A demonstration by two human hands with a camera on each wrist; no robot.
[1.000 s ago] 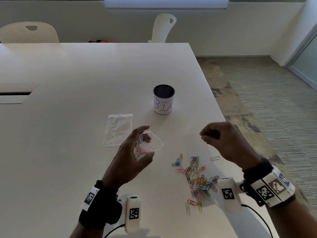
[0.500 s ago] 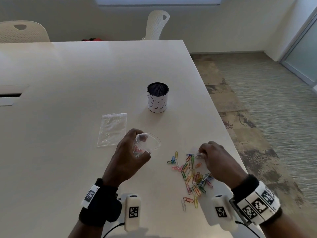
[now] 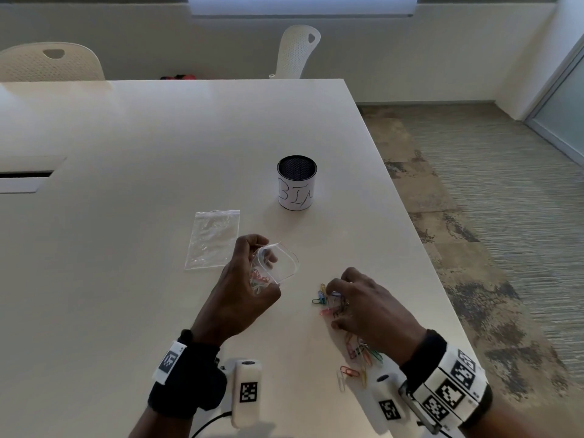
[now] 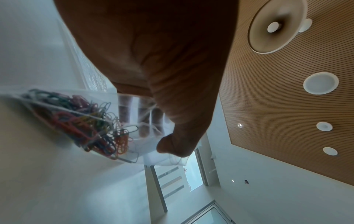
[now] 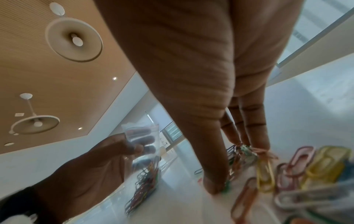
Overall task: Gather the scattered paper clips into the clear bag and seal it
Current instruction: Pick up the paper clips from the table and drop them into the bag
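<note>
My left hand [image 3: 264, 267] holds the clear bag [image 3: 284, 260] up off the table, thumb and fingers spreading its mouth. Several coloured paper clips [image 4: 86, 121] lie bunched in the bag's bottom. My right hand [image 3: 336, 306] is down on the table over the far end of the scattered paper clips [image 3: 360, 355], its fingertips [image 5: 247, 136] and thumb closing on a small bunch. More clips [image 5: 306, 160] lie loose under and behind that hand, toward the wrist. The bag [image 5: 145, 166] stands a hand's width left of the pile.
A second flat clear bag [image 3: 213, 238] lies on the white table [image 3: 126, 279] just beyond my left hand. A mesh cup with a paper label [image 3: 297, 183] stands farther back. The table's right edge [image 3: 442, 273] runs close to my right hand.
My right hand has come down from mid-air onto the clip pile and slid left across it, drawing clips together. My left hand keeps the bag open in nearly the same place.
</note>
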